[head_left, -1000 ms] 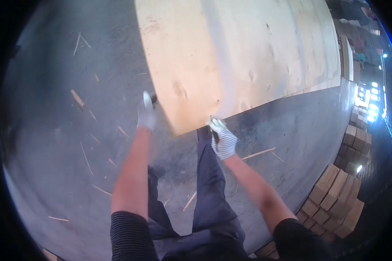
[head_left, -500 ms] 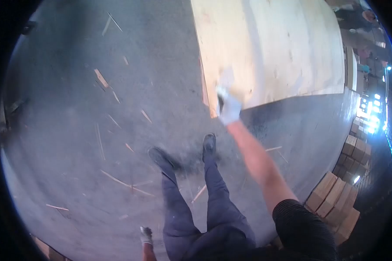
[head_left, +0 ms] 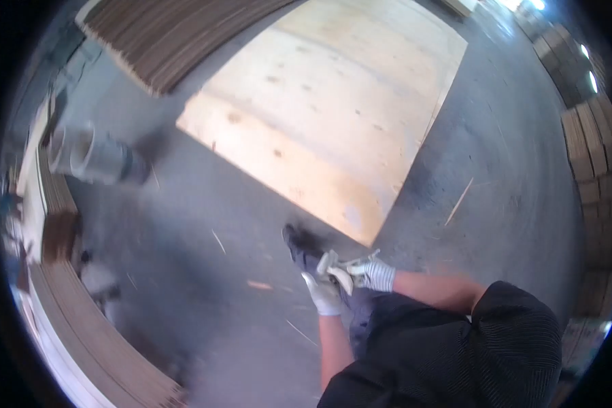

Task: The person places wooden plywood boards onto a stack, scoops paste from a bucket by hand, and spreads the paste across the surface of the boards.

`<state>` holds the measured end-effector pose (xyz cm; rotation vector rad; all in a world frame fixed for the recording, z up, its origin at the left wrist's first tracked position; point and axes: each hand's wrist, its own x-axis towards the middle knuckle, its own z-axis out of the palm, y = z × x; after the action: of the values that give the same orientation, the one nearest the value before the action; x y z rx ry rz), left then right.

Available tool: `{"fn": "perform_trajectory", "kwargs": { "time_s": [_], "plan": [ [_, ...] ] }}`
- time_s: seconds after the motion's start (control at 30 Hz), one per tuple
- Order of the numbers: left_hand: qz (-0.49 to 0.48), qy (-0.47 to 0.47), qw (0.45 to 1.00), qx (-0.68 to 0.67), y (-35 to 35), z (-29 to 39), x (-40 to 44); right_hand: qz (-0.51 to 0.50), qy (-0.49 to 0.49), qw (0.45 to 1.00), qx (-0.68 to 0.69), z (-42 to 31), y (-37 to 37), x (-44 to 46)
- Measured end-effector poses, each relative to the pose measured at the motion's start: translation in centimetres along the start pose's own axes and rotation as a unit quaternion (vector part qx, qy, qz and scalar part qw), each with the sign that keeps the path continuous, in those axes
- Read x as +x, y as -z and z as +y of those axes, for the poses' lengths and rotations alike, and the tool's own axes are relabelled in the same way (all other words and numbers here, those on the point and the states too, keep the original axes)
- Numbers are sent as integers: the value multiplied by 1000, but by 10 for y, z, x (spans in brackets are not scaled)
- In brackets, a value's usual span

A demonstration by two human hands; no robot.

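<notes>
A large pale wooden sheet (head_left: 319, 102) lies below and ahead of me, its near corner just beyond my hands. My right hand (head_left: 375, 275), in a striped white glove, is closed on a small light-coloured tool (head_left: 340, 272) with a thin bar sticking out. Close beside it on the left, my left hand (head_left: 323, 295), also gloved, has its fingers stretched out near the tool's curved end. Whether the left hand touches the tool is hard to tell.
Stacked brown sheets (head_left: 177, 41) are at the upper left, with long stacked boards (head_left: 102, 333) at the lower left. Whitish buckets (head_left: 92, 156) stand on the floor at the left. Bundled wood blocks (head_left: 585, 139) line the right side. Splinters are scattered about.
The view has swung, bringing stacks and buckets in at the left. My left hand has come up from beside my leg towards my right hand, which has drawn back from over the sheet.
</notes>
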<state>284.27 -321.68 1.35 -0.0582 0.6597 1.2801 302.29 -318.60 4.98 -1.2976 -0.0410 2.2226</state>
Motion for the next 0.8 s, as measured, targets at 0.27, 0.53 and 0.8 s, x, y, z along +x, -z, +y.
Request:
{"fn": "perform_trajectory", "kwargs": {
  "time_s": [0.27,0.53,0.8],
  "plan": [
    [-76,-251,624,736,-48,240,119,39,30,998,38,-110,-194,144],
    [140,-168,648,730,27,543,348,-18,157,987,-7,-235,-326,205],
    [167,-52,455,873,115,722,828,294,155,936,119,-220,-421,301]
  ]
}}
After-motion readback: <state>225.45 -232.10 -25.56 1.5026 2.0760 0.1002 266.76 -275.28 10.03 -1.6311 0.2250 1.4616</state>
